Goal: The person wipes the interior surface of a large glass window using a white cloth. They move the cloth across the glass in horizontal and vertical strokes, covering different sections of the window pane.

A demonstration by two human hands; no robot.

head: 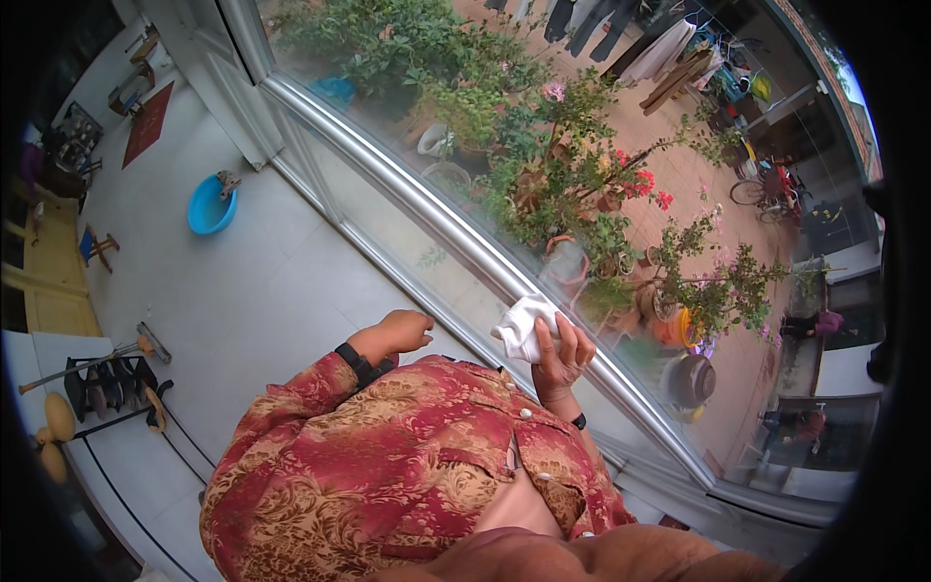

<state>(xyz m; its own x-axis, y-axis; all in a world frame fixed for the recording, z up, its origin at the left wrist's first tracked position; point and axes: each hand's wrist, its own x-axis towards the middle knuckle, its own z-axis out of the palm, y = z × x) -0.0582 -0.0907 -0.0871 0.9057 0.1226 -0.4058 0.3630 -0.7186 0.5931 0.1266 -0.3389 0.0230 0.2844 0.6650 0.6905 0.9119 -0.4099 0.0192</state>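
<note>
My right hand (561, 358) holds a crumpled white cloth (522, 327) against the silver metal rail (436, 211) of a glazed door or window. Past the rail, the large glass pane (407, 131) shows a courtyard. To the left, my left hand (395, 332) hangs in front of my body with its fingers curled in. Nothing shows in that hand, though its palm faces away from me. A dark band circles each wrist.
A blue basin (212, 206) with a grey rag (229, 182) over its rim stands on the pale tiled floor. Further left are a folding stool (97, 248), a mop (149, 345) and a shoe rack (109, 382). Potted plants (560, 174) and hanging clothes (658, 58) are beyond the glass.
</note>
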